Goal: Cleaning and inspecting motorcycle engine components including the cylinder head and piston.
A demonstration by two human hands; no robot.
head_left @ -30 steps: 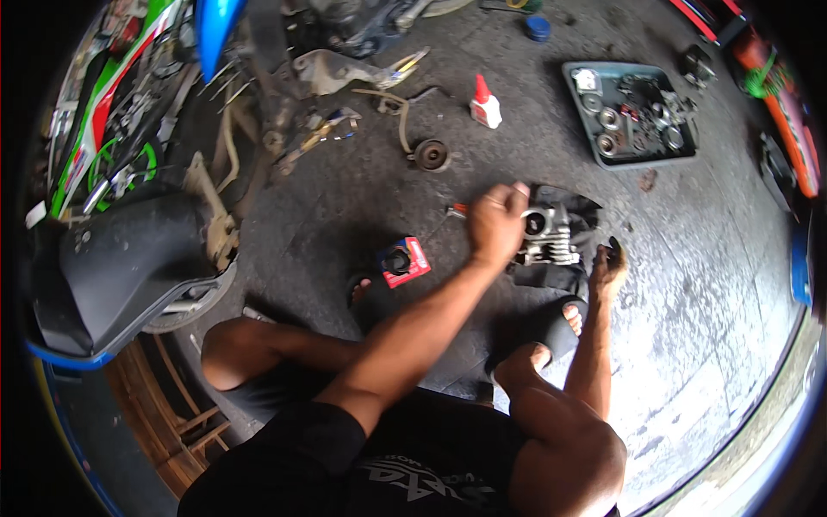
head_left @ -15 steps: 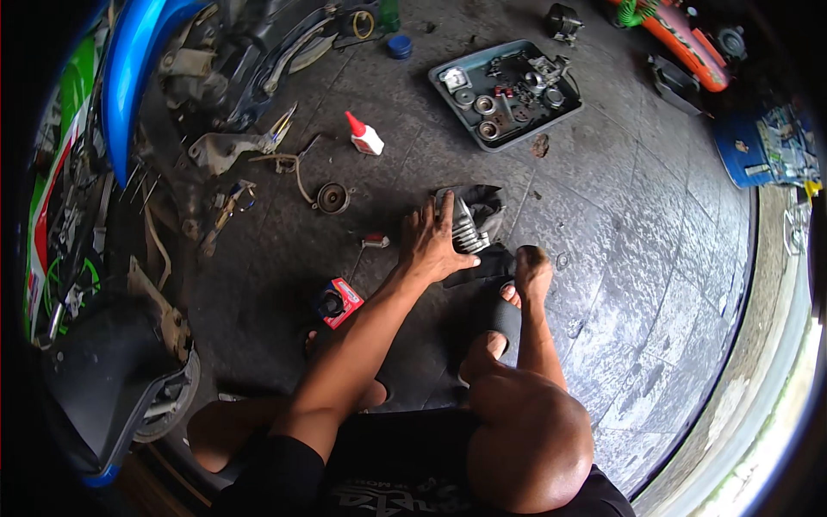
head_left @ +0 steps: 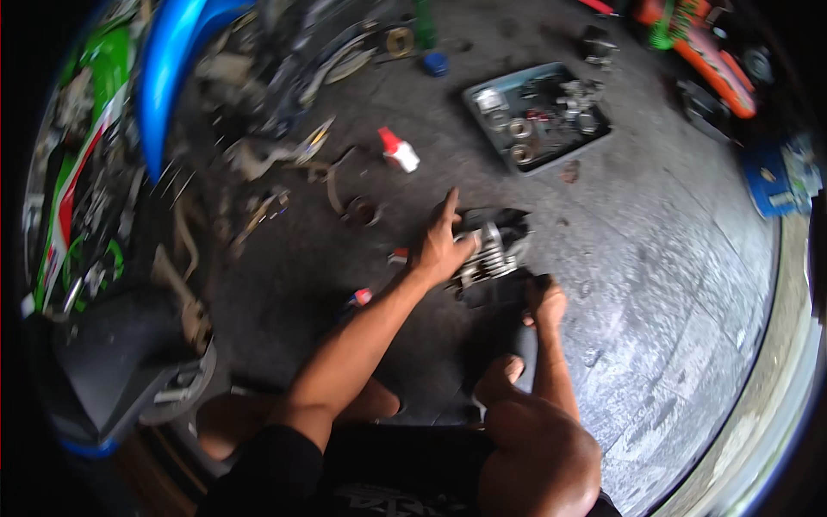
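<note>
A finned metal engine part point(head_left: 493, 260), which looks like a small engine cylinder, rests on dark, crumpled material point(head_left: 510, 226) on the floor in front of me. My left hand point(head_left: 441, 257) is at its left side, index finger stretched forward and thumb by the fins. Its fingers are apart, and it does not grip the part. Just right of the part, my right hand point(head_left: 548, 303) is closed near my foot. Something dark shows at its fingers, too blurred to name. Beyond my left hand stands a white bottle with a red cap point(head_left: 400, 152).
A grey tray point(head_left: 560, 158) of metal parts lies farther off. Left are a round part point(head_left: 362, 211), loose tools point(head_left: 263, 214) and motorcycle bodywork point(head_left: 159, 86). A blue container point(head_left: 769, 183) stands at right. By my left forearm is a small red item point(head_left: 362, 297).
My left hand has slid off the top of the engine part to its left, uncovering more fins. My right hand stays closed beside it. The whole view has shifted and blurred.
</note>
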